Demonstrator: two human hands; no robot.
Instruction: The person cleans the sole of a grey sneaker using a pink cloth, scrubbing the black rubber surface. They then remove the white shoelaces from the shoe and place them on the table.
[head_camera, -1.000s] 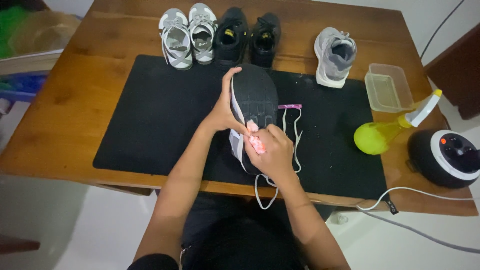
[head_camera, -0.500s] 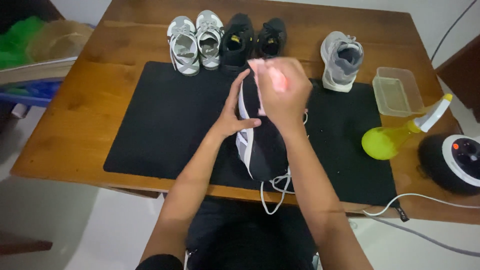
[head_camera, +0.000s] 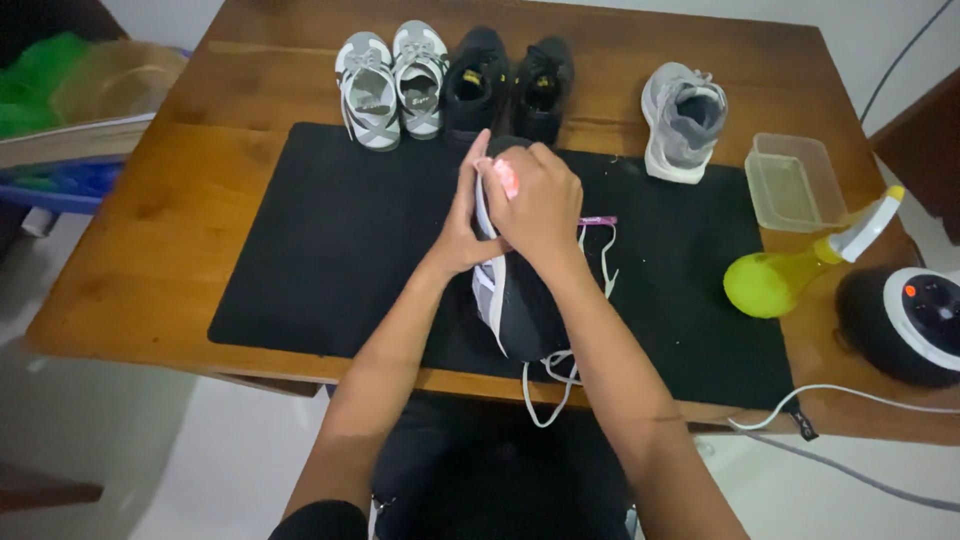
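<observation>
Centrally, on the black mat (head_camera: 300, 260), the left hand (head_camera: 462, 235) curls around the side of the dark shoe (head_camera: 525, 305) to steady it, while the right hand (head_camera: 535, 200), fingers closed, presses a small pink object (head_camera: 507, 178) against its toe, laces (head_camera: 560, 375) trailing loose.

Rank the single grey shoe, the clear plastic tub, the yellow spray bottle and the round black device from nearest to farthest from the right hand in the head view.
From the right hand:
1. Single grey shoe, up and to its right, off the mat's back edge.
2. Clear plastic tub, farther right.
3. Yellow spray bottle, right and slightly lower; close to the tub's distance, hard to separate.
4. Round black device, far right edge.
</observation>
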